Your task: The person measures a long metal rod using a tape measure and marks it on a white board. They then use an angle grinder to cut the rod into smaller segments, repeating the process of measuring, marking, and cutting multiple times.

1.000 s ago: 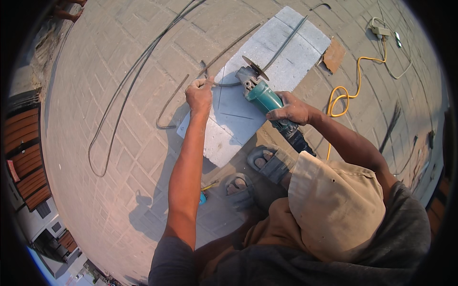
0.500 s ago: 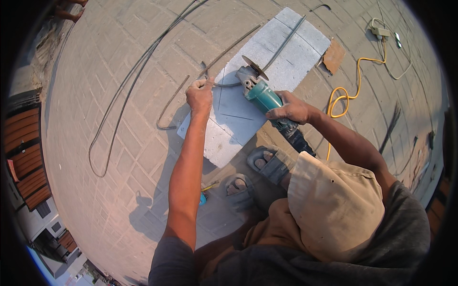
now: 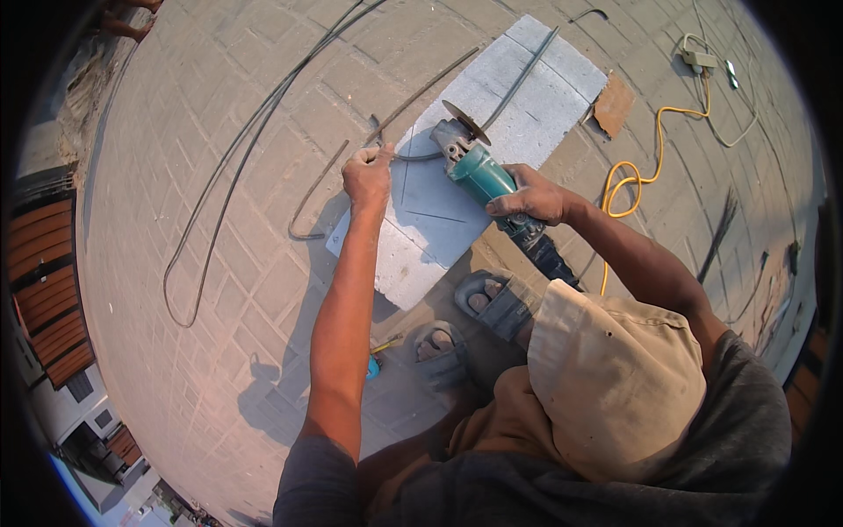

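Note:
A pale grey block (image 3: 562,92) lies on the paving ahead of my feet, with a bent steel rod (image 3: 525,75) across it. My left hand (image 3: 367,176) is closed around the rod's near-left end at the block's left edge. In my right hand (image 3: 536,198) is a teal angle grinder (image 3: 483,176), gripped by its body. Its cutting disc (image 3: 466,122) is at the rod over the block; whether it touches the metal I cannot tell. The grinder's head hides part of the rod. Dark scored lines mark the block's top.
A long looped rod (image 3: 270,92), a straight rod (image 3: 430,85) and a short bent rod (image 3: 319,184) lie left. At right are a yellow cord (image 3: 660,145), a socket box (image 3: 699,60) and a brown flat piece (image 3: 614,105). A teal tape measure (image 3: 373,366) rests near my sandals (image 3: 505,312).
The grinder and my right hand have shifted slightly left and up. The rod's far end has swung a little left. My left hand has hardly moved.

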Action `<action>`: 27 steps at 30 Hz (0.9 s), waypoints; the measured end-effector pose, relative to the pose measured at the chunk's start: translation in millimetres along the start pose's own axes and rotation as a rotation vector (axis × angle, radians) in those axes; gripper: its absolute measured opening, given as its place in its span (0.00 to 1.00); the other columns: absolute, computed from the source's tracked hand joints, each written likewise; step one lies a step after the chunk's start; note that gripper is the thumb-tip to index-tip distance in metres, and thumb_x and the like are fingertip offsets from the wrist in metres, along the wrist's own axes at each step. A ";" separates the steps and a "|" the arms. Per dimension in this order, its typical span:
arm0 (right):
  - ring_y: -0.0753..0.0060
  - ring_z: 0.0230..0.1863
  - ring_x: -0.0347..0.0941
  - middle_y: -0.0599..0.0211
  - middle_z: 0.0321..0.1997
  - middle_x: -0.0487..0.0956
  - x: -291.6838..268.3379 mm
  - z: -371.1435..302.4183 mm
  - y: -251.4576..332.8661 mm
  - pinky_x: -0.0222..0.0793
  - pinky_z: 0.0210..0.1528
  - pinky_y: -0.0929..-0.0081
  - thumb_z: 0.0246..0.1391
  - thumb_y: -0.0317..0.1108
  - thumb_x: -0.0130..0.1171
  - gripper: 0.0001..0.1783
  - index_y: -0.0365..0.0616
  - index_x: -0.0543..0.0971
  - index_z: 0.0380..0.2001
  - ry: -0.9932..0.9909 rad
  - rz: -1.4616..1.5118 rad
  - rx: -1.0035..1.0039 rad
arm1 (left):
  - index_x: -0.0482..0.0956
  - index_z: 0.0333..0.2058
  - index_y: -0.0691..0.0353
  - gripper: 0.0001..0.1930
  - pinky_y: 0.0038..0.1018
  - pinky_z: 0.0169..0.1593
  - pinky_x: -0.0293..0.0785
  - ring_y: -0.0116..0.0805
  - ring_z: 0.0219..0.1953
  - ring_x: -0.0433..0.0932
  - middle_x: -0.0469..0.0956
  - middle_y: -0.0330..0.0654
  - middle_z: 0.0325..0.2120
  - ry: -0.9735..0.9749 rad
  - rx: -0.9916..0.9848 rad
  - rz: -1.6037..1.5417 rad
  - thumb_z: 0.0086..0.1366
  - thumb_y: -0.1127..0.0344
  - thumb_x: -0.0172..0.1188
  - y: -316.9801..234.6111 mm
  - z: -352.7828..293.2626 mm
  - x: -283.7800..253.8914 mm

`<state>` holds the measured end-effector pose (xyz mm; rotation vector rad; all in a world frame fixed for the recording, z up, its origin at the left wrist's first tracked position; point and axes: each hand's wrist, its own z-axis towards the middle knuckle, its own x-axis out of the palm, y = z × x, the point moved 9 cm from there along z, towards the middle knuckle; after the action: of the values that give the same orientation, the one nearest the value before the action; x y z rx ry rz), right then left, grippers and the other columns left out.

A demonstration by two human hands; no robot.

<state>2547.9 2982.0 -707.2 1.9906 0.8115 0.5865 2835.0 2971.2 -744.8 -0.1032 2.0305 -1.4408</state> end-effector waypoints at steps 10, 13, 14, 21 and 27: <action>0.69 0.41 0.78 0.56 0.40 0.81 4.3 -3.6 30.9 0.74 0.42 0.70 0.44 0.45 0.73 0.35 0.29 0.76 0.49 -0.056 -0.117 -0.144 | 0.85 0.34 0.69 0.15 0.22 0.33 0.69 0.22 0.27 0.74 0.82 0.36 0.26 0.059 -0.083 -0.031 0.63 0.59 0.72 4.0 2.6 8.4; 0.68 0.40 0.77 0.58 0.38 0.80 18.7 1.5 42.4 0.74 0.42 0.71 0.42 0.44 0.73 0.34 0.30 0.76 0.48 -0.019 -0.063 -0.159 | 0.85 0.36 0.68 0.17 0.23 0.37 0.71 0.24 0.30 0.76 0.83 0.37 0.29 0.124 -0.146 -0.010 0.62 0.56 0.71 5.7 5.0 6.0; 0.69 0.38 0.77 0.59 0.37 0.80 20.4 1.4 46.9 0.74 0.41 0.71 0.42 0.44 0.73 0.34 0.31 0.76 0.47 -0.032 -0.058 -0.155 | 0.85 0.36 0.68 0.18 0.23 0.38 0.71 0.25 0.30 0.76 0.83 0.38 0.29 0.128 -0.153 0.040 0.62 0.55 0.71 4.7 6.5 5.5; 0.70 0.37 0.77 0.59 0.38 0.80 22.7 2.0 53.8 0.74 0.40 0.72 0.42 0.43 0.72 0.34 0.30 0.76 0.48 -0.058 0.027 -0.180 | 0.83 0.45 0.67 0.19 0.31 0.49 0.73 0.35 0.42 0.80 0.84 0.45 0.38 0.143 -0.120 0.143 0.62 0.58 0.70 -22.8 -1.4 -1.1; 0.71 0.35 0.77 0.60 0.36 0.79 -31.9 -29.5 60.9 0.75 0.39 0.73 0.42 0.44 0.72 0.35 0.31 0.75 0.48 -0.220 0.104 -0.212 | 0.75 0.59 0.48 0.24 0.48 0.68 0.59 0.43 0.63 0.69 0.74 0.41 0.58 0.210 0.772 0.809 0.65 0.72 0.57 -97.3 -36.3 9.0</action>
<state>2525.9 2950.7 -642.9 1.8701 0.4930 0.4806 2780.2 2958.8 -656.9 1.0891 1.2477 -1.5711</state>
